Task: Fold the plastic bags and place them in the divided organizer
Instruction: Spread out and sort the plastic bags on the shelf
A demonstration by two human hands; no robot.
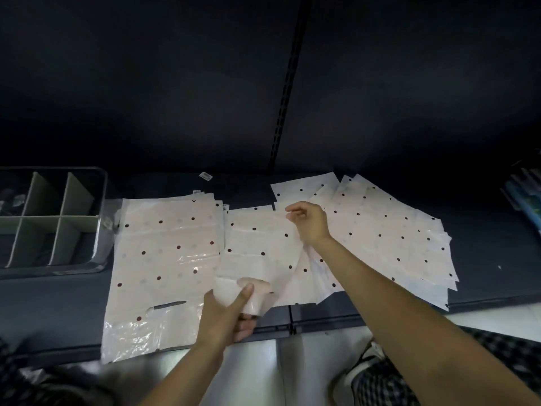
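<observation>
A person is working over a dark shelf (483,288), holding one polka-dot plastic bag (257,250) between both hands near the middle of the shelf's front half. The left hand (225,312) is gripping the bag's near end, with the thumb lying over the top of the film and the other fingers curled underneath, just over the front edge. The right hand (310,221) is pinching the bag's far edge with curled fingers and lifting it, so the sheet is sagging between the two hands. A left stack of bags (164,259) is lying flat just beside the held bag, its near end with the cut-out handle overhanging the front edge. A fanned pile of bags (389,235) is spreading toward the right half of the shelf, partly under the right forearm. The divided organizer (52,221) is sitting at the left end of the shelf, close to the left stack; its pale dividers are splitting it into compartments, and something small and crumpled is showing in a far left compartment, too blurred to identify. A small label (205,176) is lying near the back edge.
</observation>
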